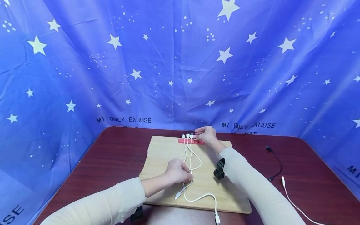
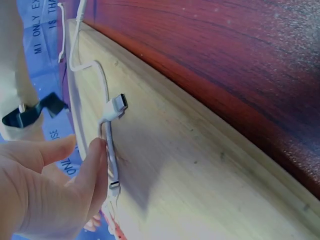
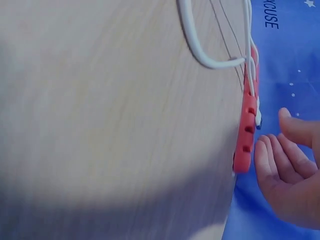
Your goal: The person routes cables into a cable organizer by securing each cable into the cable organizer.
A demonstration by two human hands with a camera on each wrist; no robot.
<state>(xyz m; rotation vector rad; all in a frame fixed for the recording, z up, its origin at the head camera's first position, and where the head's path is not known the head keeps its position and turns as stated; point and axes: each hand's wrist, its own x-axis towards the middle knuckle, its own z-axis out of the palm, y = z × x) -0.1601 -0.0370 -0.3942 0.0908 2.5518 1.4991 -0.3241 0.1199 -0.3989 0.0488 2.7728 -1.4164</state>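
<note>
On the board [image 1: 163, 151], the red holder [image 1: 194, 142] lies crosswise, three plugs [image 1: 187, 136] pointing away

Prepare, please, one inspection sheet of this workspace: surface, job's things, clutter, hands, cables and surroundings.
Surface: light wooden board on a dark red table.
Job's things: red cable holder at the board's far edge; some slots hold no cable.
Clutter: black cable and loose white cable on the table, right side.
Left hand: at the cables, thumb and fingers apart.
Right hand: beside the holder, holding nothing.
Cables: three white cables run to the holder; one end extends past the board's near edge.
Surroundings: blue star-printed curtain.
</note>
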